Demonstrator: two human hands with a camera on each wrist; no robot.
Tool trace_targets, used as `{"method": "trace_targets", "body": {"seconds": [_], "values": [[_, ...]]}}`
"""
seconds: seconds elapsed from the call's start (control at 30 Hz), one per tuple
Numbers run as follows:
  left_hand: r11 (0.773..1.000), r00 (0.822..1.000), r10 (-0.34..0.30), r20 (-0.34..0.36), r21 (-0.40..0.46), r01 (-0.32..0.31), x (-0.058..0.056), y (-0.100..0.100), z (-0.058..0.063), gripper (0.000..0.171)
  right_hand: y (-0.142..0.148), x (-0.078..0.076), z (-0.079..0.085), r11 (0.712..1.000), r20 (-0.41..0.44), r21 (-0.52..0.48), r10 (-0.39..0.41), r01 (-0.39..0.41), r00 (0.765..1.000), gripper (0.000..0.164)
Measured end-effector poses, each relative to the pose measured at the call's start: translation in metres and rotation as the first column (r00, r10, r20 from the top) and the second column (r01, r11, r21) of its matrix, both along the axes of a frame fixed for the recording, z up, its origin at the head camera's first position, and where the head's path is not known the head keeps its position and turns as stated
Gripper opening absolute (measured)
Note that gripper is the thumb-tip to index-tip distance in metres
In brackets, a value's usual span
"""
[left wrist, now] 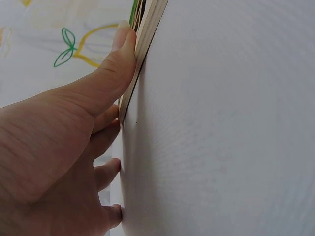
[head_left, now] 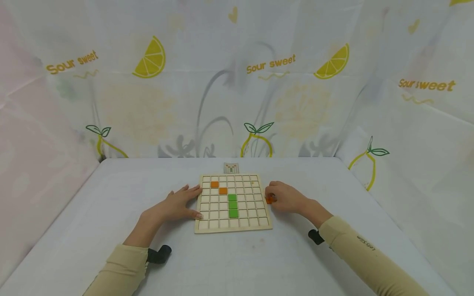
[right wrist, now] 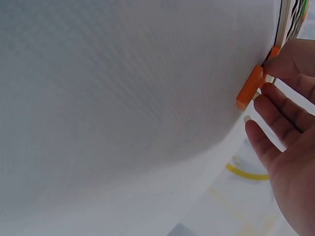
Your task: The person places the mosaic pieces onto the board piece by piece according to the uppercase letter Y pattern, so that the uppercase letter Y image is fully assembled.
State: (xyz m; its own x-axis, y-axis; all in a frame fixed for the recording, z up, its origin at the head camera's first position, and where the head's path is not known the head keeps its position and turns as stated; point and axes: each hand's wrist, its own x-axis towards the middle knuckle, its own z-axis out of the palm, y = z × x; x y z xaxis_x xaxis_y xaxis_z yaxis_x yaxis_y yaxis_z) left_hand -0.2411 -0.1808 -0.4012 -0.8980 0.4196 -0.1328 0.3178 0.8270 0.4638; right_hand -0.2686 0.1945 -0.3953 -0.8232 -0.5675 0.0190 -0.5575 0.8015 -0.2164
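A square wooden grid board (head_left: 233, 231) lies on the white table. Three green tiles (head_left: 233, 205) run down one of its columns. Two orange tiles (head_left: 223, 190) sit diagonally up and left of them. My left hand (head_left: 174, 205) steadies the board's left side, fingers spread along the edge and the thumb over the rim. At the right side, my right hand (head_left: 285, 197) pinches an orange tile (right wrist: 250, 88) between thumb and fingertips, low by the table. Another orange piece (right wrist: 275, 50) shows just behind the thumb, close to the board's edge.
A small card (head_left: 231, 168) printed with a coloured grid lies behind the board's far edge. White fabric (head_left: 207, 90) with lemon prints hangs at the back and sides. Black wrist mounts (head_left: 160, 255) show at both sleeves.
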Motion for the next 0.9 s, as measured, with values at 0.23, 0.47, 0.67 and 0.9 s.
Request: {"method": "trace_targets", "body": {"seconds": [0.23,0.47,0.67,0.9], "values": [[1.0,1.0,0.003,0.002,0.008,-0.003,-0.0017,-0.001,-0.0005,0.096,0.0,-0.0024,-0.0022,1.0,-0.006,0.0,-0.002,0.002,1.0,0.02],[1.0,1.0,0.005,0.01,0.018,-0.005,-0.001,-0.0005,-0.0016,0.097,0.001,-0.0002,-0.0017,0.999,0.003,-0.023,-0.03,0.03,1.0,0.019],[0.999,1.0,0.006,0.009,0.035,-0.006,-0.0013,-0.0003,-0.0031,0.098,0.002,-0.0004,-0.0024,0.997,0.002,-0.055,-0.047,0.047,0.999,0.019],[0.999,1.0,0.006,0.012,0.038,-0.007,-0.0011,0.0,-0.003,0.097,0.0001,-0.0033,-0.0015,0.996,-0.068,-0.088,-0.028,0.022,0.997,0.019]]}}
